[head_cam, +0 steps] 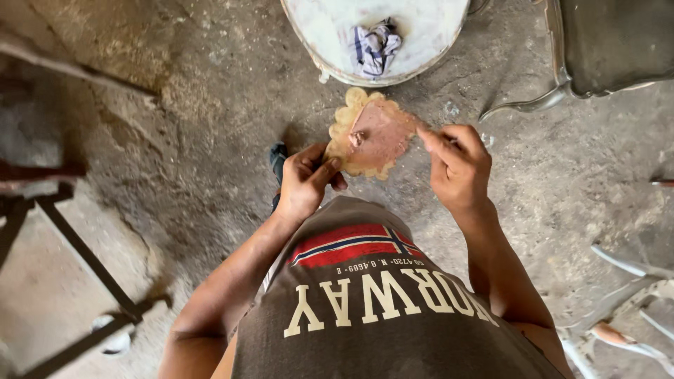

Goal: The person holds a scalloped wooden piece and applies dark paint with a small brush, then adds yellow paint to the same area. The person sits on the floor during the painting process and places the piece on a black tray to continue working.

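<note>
Two bare hands are seen at work on one small carved wooden ornament (371, 135), a flat pale piece with a scalloped edge and a reddish, worn middle. It is held in the air in front of the body, above the concrete floor (210, 105), and nothing supports it from below. The left hand (305, 181) is closed on the ornament's lower left edge, the thumb pressed on top and the fingers curled beneath; a dark object, only partly visible, appears to be kept in the same hand. The right hand (460, 165) is pinched on the right edge, the index finger laid forward along the rim and the remaining fingers folded.

Several risks can be judged from this hold. The piece is gripped only at its edges, so a thin scalloped lobe could be snapped off if too much force is applied there. A slip of either pinch would let it drop onto the hard floor, where chipping is likely. Splinters from the rough rim could be driven into bare fingertips.

A white round drum (337, 42) with a striped cloth (373, 48) on it stands just ahead, and a grey carved chair frame (562, 88) lies to the right; the ornament could be knocked against either.
</note>
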